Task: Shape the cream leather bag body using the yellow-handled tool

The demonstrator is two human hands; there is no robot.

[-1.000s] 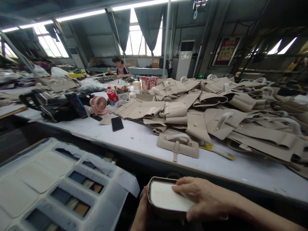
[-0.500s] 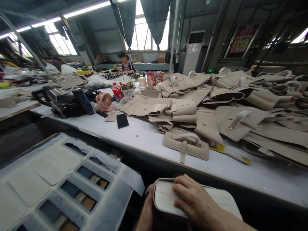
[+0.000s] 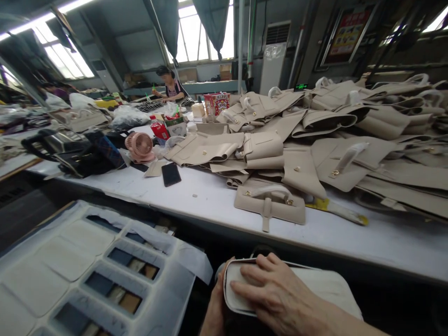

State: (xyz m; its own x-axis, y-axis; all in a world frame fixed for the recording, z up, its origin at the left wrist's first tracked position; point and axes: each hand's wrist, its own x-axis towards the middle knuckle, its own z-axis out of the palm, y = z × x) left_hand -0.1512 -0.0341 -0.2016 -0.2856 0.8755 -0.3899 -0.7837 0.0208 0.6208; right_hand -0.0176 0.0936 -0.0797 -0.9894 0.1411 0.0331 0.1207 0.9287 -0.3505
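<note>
A pale bag body (image 3: 320, 282) with rounded corners and a thin raised edge is in the lower middle, its long flat face up. My left hand (image 3: 216, 303) grips its left end, the thumb side along the rim; most of those fingers are hidden behind it. Across the flat face lies my right hand (image 3: 271, 287), palm down, fingers stretched out and somewhat apart, the fingertips near the left end. The lower part of the bag body is lost in shadow below the hands.
A white table (image 3: 206, 210) runs across in front, with a heap of beige bag pieces (image 3: 266, 149), a yellow-handled brush (image 3: 336, 212), a phone (image 3: 171, 174) and a pink fan (image 3: 139, 147). At lower left, pale panels (image 3: 66, 252) lie on a sheet with cut-out openings. A person (image 3: 171, 88) sits far back.
My right hand has slid left along the flat face, its fingers now further apart. My left hand keeps its hold on the end. The camera view has shifted slightly.
</note>
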